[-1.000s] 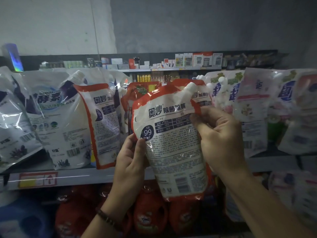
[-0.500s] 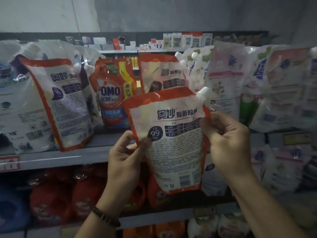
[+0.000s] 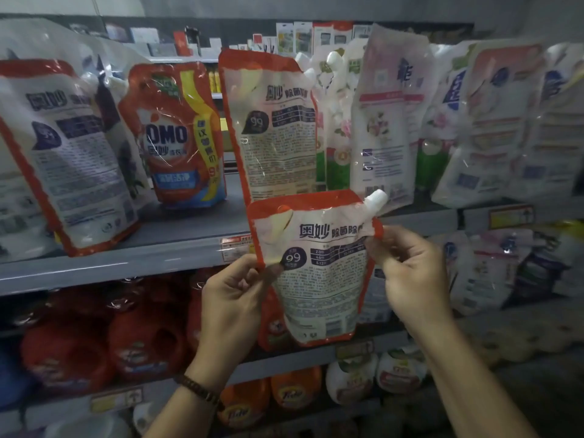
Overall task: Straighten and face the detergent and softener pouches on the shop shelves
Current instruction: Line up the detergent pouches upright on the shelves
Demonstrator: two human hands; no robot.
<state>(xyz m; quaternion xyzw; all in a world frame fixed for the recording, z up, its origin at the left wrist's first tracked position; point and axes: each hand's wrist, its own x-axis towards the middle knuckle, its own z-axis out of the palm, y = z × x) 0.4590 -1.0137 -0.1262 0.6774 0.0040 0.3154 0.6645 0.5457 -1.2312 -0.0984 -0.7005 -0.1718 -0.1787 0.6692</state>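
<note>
head view: red-bordered white plastic refill pouch with a white corner spout (image 3: 316, 279) held in the air in front of the grey metal shelf edge (image 3: 110, 263), off the shelf board, small-print back side toward the camera. left hand (image 3: 234, 298) clamped on its border at 9 o'clock, thumb beside the dark "99" badge; right hand (image 3: 410, 276) pinching the border at 3 o'clock, just under the spout at 1 o'clock. hands apart, one on each side, pouch hanging between.

at 12 o'clock of it, standing on the shelf, a matching red-bordered pouch (image 3: 271, 128), also back-out; at 10 o'clock a red front-facing pouch with blue lettering (image 3: 177, 137).

likely soft and sloshy: filled film, glossy, so probably slick. best taken by the stiffer sealed side borders or under the base, not by the spout or the soft middle. probably needs turning front-out and setting on its base, leaned on the row behind so as not to slump.
</note>
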